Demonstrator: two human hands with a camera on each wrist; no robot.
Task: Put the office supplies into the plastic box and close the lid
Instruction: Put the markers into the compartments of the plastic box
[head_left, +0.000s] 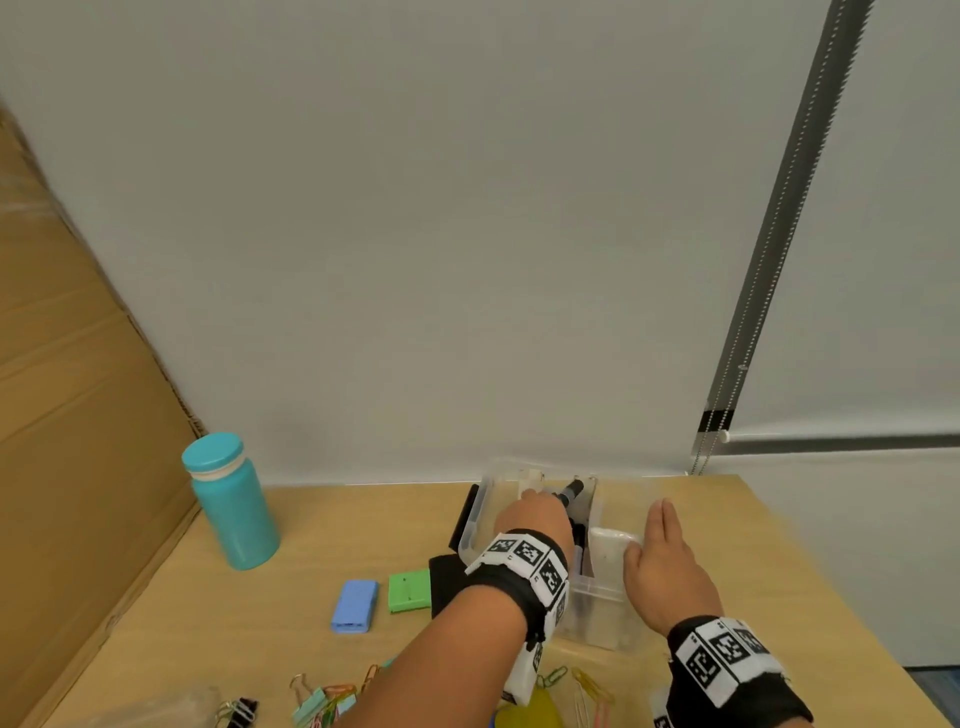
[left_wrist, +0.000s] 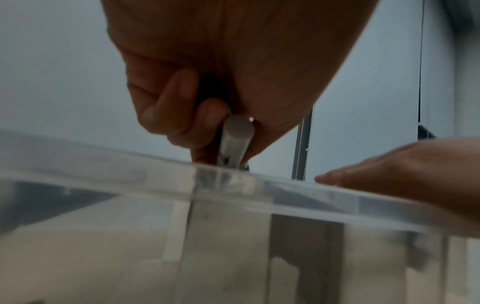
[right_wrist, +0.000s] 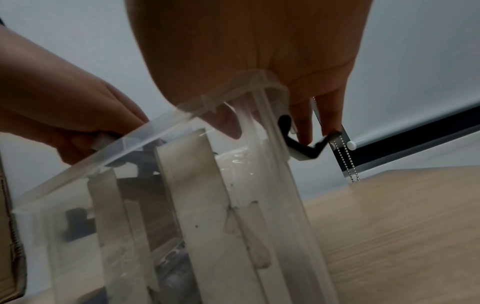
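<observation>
A clear plastic box (head_left: 474, 525) with dividers stands open on the wooden table. My left hand (head_left: 535, 512) is over its middle compartment and grips a black marker (head_left: 571, 490) that points toward the far wall. In the left wrist view my fingers (left_wrist: 166, 107) curl round the marker (left_wrist: 236, 137) just above the box rim (left_wrist: 103, 176). My right hand (head_left: 665, 556) lies flat on the box's right edge with its fingers straight. In the right wrist view its fingers (right_wrist: 303, 127) hang outside by a black latch (right_wrist: 303, 149). A white item (head_left: 608, 540) sits in the right compartment.
A blue case (head_left: 355, 605), a green block (head_left: 410, 590) and a black item (head_left: 445, 577) lie left of the box. Binder clips (head_left: 240, 713), coloured paper clips (head_left: 332, 696) and a yellow object (head_left: 530, 717) lie near the front edge. A teal bottle (head_left: 231, 501) stands far left beside cardboard (head_left: 78, 415).
</observation>
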